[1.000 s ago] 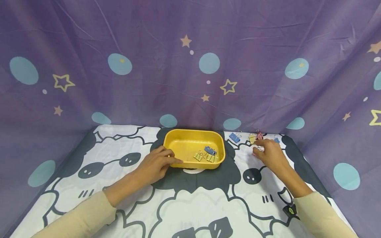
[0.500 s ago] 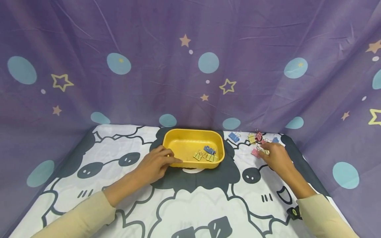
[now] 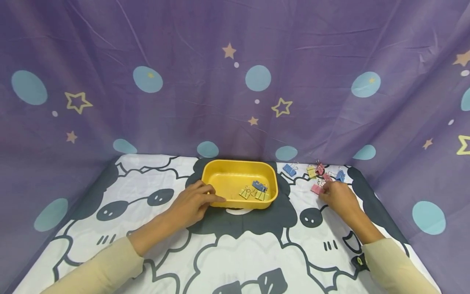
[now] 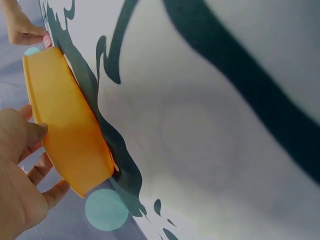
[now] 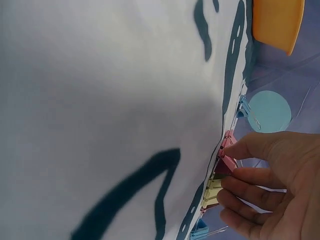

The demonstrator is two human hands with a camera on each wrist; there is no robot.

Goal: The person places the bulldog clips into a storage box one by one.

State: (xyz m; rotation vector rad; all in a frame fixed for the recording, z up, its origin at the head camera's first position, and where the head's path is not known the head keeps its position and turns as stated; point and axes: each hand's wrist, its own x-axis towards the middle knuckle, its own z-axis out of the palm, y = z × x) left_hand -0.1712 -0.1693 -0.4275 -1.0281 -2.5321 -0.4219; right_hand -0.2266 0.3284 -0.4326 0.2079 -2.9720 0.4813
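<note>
My left hand (image 3: 192,203) holds the front left corner of a yellow plastic tray (image 3: 238,163), its thumb (image 4: 37,134) against the outer wall. In the tray lie a blue binder clip (image 3: 259,186) and pale yellow binder clips. My right hand (image 3: 340,198) is low over several binder clips on the cloth. Its thumb and forefinger pinch at a pink binder clip (image 5: 229,141), which also shows at the fingertips in the head view. A yellow clip (image 5: 212,194) lies beneath the other fingers. My right hand partly hides the clips below it.
Near the back edge lie a blue clip (image 3: 289,170), a yellow clip (image 3: 311,171), a red clip (image 3: 320,168) and another blue clip (image 3: 340,175). A purple curtain (image 3: 183,114) rises behind the table. The cloth (image 3: 242,257) has a sheep print.
My right hand has moved back from the yellow and red clips, then slightly left and down to the pink clip, uncovering the blue clip at the right. My left hand stays on the tray.
</note>
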